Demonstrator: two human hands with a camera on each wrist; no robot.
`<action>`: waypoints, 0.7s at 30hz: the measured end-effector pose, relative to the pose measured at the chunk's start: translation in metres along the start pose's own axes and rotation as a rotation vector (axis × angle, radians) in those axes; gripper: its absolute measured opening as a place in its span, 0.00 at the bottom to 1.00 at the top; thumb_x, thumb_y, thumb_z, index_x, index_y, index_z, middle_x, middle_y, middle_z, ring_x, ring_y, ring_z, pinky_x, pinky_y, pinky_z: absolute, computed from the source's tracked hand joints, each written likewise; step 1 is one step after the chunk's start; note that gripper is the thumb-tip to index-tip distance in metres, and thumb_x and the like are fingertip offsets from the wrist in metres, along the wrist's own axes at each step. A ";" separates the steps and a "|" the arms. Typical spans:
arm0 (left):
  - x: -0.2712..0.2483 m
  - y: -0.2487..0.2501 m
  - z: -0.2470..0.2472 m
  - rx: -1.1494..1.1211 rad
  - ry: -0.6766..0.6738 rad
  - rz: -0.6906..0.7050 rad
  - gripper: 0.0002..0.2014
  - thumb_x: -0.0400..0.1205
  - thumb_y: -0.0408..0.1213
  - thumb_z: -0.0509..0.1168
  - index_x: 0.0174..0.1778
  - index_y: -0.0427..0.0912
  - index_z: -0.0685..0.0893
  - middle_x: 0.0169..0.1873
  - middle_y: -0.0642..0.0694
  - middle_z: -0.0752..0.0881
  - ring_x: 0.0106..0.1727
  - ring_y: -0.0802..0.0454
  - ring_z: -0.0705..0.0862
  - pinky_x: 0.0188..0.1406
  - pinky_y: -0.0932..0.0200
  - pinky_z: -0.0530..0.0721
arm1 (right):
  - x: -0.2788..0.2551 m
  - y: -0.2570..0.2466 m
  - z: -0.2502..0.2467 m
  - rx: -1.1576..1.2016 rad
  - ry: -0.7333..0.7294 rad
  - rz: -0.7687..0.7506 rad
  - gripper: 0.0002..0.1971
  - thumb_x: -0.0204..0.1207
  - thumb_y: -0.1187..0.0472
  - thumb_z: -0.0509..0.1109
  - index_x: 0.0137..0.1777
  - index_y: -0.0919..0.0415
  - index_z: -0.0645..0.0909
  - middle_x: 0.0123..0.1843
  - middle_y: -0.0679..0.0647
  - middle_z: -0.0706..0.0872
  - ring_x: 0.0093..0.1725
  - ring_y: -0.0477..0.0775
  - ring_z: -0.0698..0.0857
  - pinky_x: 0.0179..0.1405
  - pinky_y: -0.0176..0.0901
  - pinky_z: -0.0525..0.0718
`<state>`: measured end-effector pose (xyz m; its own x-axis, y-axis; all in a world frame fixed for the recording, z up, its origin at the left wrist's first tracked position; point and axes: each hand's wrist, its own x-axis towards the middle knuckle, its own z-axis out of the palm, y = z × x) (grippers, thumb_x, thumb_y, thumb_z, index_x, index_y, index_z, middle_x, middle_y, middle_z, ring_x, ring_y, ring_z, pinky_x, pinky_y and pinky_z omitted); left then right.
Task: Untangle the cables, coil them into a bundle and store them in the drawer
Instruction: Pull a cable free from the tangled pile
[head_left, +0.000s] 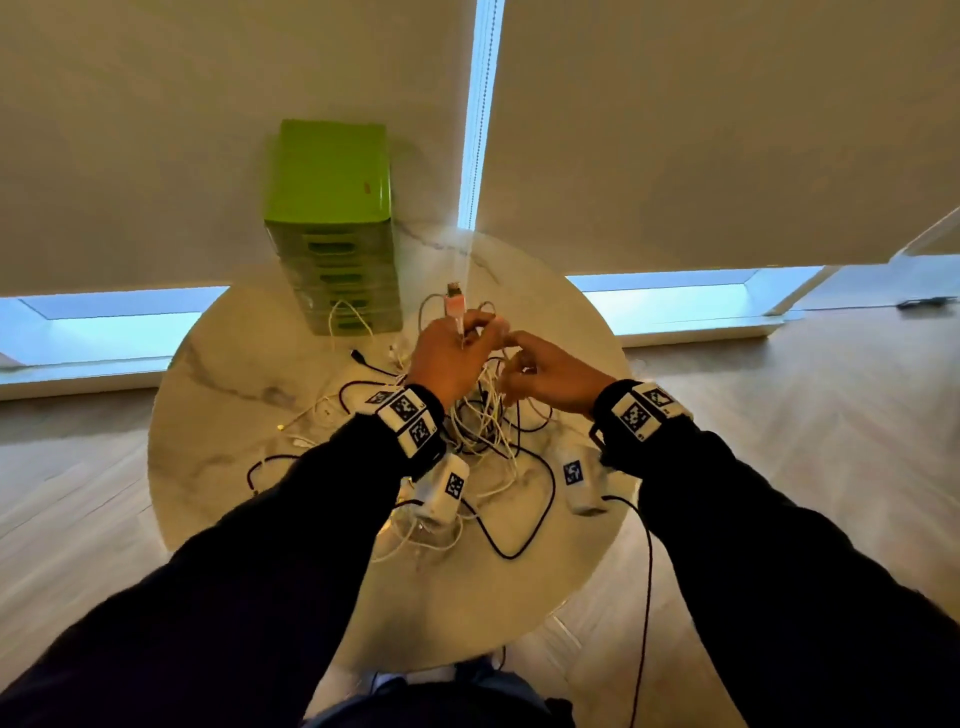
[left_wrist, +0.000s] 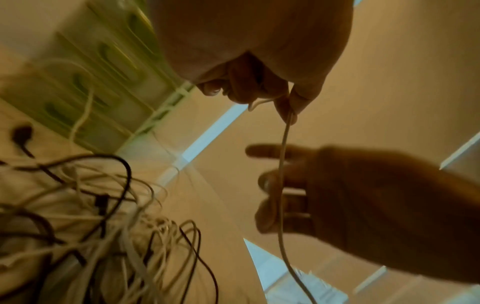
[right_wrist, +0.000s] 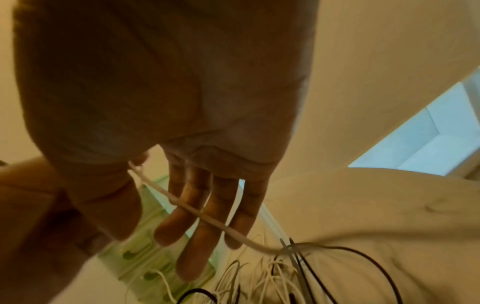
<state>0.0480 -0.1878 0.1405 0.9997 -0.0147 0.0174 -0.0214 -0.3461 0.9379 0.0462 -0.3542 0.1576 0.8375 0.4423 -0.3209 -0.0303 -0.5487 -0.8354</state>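
A tangle of white and black cables (head_left: 483, 431) lies in the middle of the round marble table (head_left: 234, 405). My left hand (head_left: 457, 353) hovers above the tangle and pinches one white cable (left_wrist: 281, 185) between thumb and fingertip. The cable's USB plug (head_left: 455, 304) sticks up past the knuckles. Just to the right, my right hand (head_left: 540, 374) has its fingers (right_wrist: 197, 226) straight, and the same white cable (right_wrist: 207, 218) runs across them down into the tangle. A green drawer unit (head_left: 332, 228) stands at the table's far edge with its drawers closed.
A loose black plug (head_left: 358, 357) and a thin white lead (head_left: 311, 410) lie left of the tangle. A black cable (head_left: 647, 571) hangs over the table's right edge to the wooden floor (head_left: 779, 415). Closed blinds (head_left: 675, 130) hang behind the table.
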 end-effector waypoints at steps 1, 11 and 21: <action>-0.002 0.002 0.011 0.035 -0.043 0.026 0.14 0.85 0.52 0.67 0.54 0.47 0.91 0.45 0.47 0.92 0.48 0.51 0.90 0.56 0.47 0.88 | -0.007 -0.002 -0.001 0.055 0.019 -0.017 0.23 0.85 0.61 0.67 0.78 0.57 0.69 0.49 0.56 0.87 0.41 0.58 0.87 0.48 0.53 0.89; -0.003 0.007 0.067 -0.039 -0.320 -0.025 0.14 0.92 0.45 0.55 0.46 0.49 0.84 0.35 0.55 0.87 0.29 0.63 0.77 0.36 0.61 0.74 | -0.107 0.106 -0.026 -0.266 0.254 0.340 0.16 0.91 0.53 0.50 0.53 0.59 0.78 0.36 0.44 0.76 0.35 0.44 0.77 0.43 0.41 0.71; -0.028 -0.009 0.096 0.111 -0.522 0.076 0.15 0.92 0.47 0.54 0.52 0.46 0.84 0.42 0.52 0.88 0.47 0.56 0.85 0.52 0.56 0.78 | -0.079 0.096 0.019 -0.114 0.246 0.199 0.16 0.87 0.48 0.60 0.69 0.55 0.73 0.47 0.52 0.86 0.45 0.51 0.87 0.44 0.38 0.83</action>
<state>0.0198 -0.2744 0.0988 0.8594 -0.4976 -0.1174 -0.1223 -0.4230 0.8979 -0.0333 -0.4289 0.0944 0.9282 0.1414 -0.3442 -0.1572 -0.6892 -0.7073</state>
